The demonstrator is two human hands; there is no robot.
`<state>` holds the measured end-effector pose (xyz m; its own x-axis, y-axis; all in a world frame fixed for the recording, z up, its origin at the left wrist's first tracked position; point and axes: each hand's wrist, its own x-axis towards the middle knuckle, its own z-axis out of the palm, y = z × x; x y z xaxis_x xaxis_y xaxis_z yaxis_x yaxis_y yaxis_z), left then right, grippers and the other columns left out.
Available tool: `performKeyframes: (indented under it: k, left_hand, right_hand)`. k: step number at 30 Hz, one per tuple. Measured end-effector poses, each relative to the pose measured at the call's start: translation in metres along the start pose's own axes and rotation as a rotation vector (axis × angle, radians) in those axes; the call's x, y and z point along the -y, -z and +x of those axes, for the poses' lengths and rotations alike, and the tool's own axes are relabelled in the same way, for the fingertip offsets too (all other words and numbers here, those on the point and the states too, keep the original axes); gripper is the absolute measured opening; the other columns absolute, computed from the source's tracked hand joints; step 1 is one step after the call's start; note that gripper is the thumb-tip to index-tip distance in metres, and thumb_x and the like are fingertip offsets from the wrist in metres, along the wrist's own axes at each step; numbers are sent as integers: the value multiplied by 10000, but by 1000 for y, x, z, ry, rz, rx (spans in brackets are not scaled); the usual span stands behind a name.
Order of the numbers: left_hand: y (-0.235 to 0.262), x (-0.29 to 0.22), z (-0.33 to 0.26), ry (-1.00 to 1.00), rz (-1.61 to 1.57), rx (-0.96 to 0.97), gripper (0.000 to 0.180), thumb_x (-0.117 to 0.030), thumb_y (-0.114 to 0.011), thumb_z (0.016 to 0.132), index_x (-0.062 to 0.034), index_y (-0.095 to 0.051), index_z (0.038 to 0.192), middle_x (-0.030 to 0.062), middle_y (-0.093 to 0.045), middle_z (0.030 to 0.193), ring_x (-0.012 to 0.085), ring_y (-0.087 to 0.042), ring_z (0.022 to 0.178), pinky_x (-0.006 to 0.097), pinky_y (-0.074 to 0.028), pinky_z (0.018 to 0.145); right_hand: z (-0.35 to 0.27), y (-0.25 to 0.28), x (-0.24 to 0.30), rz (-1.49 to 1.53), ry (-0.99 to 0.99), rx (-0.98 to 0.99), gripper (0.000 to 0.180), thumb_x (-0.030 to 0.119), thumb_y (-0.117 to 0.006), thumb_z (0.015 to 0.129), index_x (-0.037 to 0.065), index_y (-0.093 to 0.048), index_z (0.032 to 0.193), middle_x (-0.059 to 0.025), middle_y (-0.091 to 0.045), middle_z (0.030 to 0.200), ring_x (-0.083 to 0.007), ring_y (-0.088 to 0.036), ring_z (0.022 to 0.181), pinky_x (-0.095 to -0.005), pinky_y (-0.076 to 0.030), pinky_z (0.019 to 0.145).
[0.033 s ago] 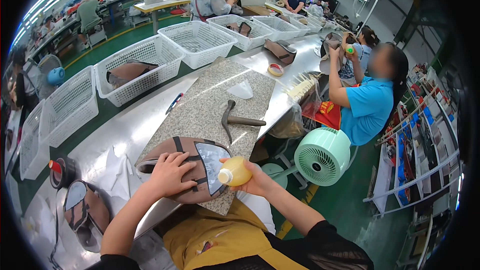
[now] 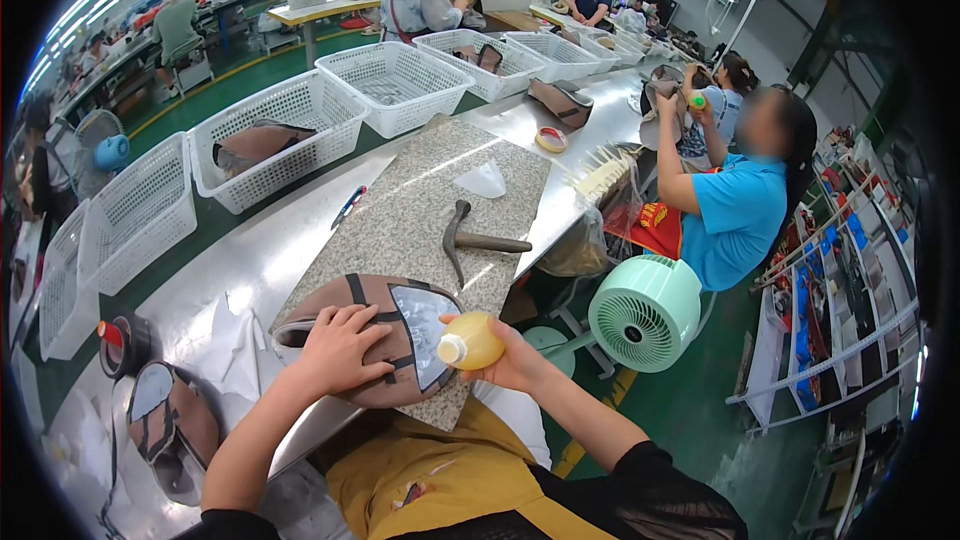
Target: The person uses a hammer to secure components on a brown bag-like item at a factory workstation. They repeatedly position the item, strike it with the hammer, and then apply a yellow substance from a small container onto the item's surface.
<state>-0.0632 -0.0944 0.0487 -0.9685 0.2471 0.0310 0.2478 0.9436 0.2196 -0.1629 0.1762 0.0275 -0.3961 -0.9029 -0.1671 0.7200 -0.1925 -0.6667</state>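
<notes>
My left hand [image 2: 350, 348] lies on top of a brown stitched piece [image 2: 330, 298] that looks like a shoe upper, its fingers spread apart. Black strips cross the piece, and a pale bluish-white panel [image 2: 415, 315] shows at its right end. In my right hand [image 2: 520, 365] is a yellowish squeeze bottle [image 2: 478, 340] with a white cap, tilted so the cap points left beside the panel. The bottle hides part of the panel's edge. Beyond the piece, a hammer [image 2: 490, 241] with a dark curved head rests on the speckled stone slab [image 2: 400, 190].
A second brown piece [image 2: 185, 415] and a dark round pot [image 2: 125, 345] stand at left near white scraps [image 2: 235, 340]. White baskets [image 2: 280, 135] line the far side. Tape [image 2: 551, 139] lies beyond the slab. At right are a green fan [image 2: 645, 315] and a co-worker [image 2: 745, 205] in blue.
</notes>
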Motion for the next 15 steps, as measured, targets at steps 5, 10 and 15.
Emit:
performKeyframes:
  k: [5,10,15]
  left_hand:
    - [2,0,1,-1,5,18,551,-508,-644,779,-148,-602,1194,109,-476,1369,288,-397,1283,472,-271,1059]
    - [1,1,0,-8,0,14,541,-501,-648,779,-139,-614,1179,113,-475,1372,290,-399,1281,460,-270,1055]
    - [1,2,2,-30,-2,-16,533,-494,-637,780,-119,-619,1159,127,-489,1352,281,-404,1274,441,-266,1048]
  right_hand:
    - [4,2,2,52,29,-75,764,606,-450,904,40,-337,1404,-164,-547,1179,-246,-609,984,-331,-560,742]
    - [9,6,5,158,59,-25,777,640,-406,902,42,-344,1394,-196,-543,1175,-261,-611,992,-323,-570,746]
    - [10,12,19,160,140,-36,780,646,-410,895,47,-350,1392,-189,-548,1178,-270,-619,986,-333,-578,756]
